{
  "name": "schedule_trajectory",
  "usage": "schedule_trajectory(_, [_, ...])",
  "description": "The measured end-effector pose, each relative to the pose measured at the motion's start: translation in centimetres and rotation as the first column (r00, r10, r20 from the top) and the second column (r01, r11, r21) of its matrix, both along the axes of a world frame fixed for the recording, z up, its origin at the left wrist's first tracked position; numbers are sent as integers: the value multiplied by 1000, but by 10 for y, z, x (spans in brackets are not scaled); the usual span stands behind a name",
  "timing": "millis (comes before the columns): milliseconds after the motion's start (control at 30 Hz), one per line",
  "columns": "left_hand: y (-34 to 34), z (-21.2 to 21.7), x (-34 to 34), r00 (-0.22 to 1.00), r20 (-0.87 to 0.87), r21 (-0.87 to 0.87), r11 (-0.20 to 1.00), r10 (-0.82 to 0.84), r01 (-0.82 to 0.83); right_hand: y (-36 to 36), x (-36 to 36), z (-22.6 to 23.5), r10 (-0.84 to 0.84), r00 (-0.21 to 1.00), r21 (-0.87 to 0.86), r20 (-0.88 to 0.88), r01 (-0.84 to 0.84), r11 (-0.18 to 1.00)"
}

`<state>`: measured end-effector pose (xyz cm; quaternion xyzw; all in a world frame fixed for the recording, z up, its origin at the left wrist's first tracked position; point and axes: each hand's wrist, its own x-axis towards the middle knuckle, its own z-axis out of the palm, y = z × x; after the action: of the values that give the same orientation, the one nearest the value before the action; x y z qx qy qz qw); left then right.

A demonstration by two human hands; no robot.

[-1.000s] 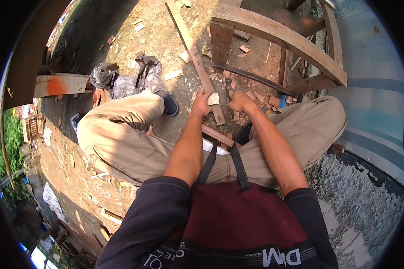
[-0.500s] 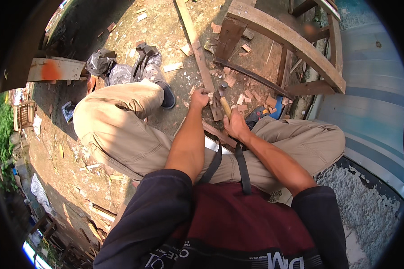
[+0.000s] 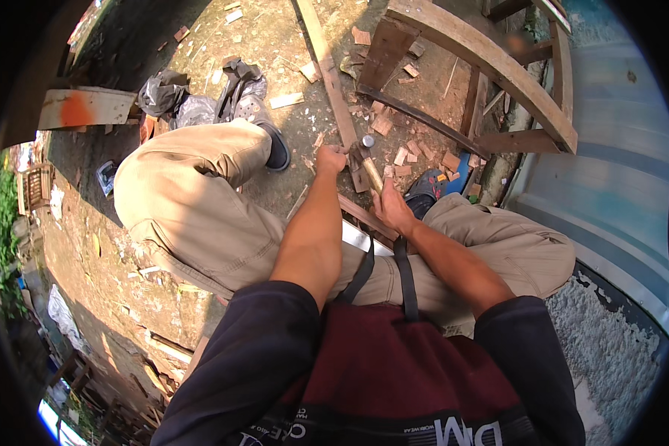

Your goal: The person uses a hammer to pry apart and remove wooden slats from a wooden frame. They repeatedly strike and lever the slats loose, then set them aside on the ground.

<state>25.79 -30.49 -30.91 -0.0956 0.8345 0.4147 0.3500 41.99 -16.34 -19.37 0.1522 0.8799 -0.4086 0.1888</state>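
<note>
My right hand is wrapped around the wooden handle of a hammer. The hammer's metal head is raised at the far end, just right of my left hand. That left hand is closed, fingertips pressed together beside a long wooden strip lying on the ground. Whatever the left fingers pinch is too small or hidden to make out. Beneath the hammer the near end of the wood shows in part. Another narrow wooden piece lies nearer my lap, below the right hand.
A wooden frame stands at the far right beside a bluish metal sheet. Wood offcuts litter the ground around the hammer. Dark plastic bags lie at the far left, near my shoe.
The hammer and both hands stay almost in place, with only a slight shift of the hammer head. The view has moved a little. Both hands remain closed.
</note>
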Motion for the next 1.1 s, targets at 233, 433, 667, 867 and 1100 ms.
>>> schedule_trajectory(233, [4,9,-10,995,46,16,996,-94,93,6,24,-33,26,994,-23,109,-24,999])
schedule_trajectory(433, [8,21,-10,987,34,26,987,-157,156,11,27,-43,86,971,51,223,-100,994])
schedule_trajectory(667, [3,22,-13,981,9,42,980,-193,193,3,15,-24,201,948,176,246,-247,953])
schedule_trajectory(867, [11,34,-26,961,108,-116,957,-255,267,11,22,-67,420,871,181,254,-469,864])
schedule_trajectory(1100, [7,30,-22,972,32,-60,971,-232,233,13,-7,-13,427,798,89,426,-506,858])
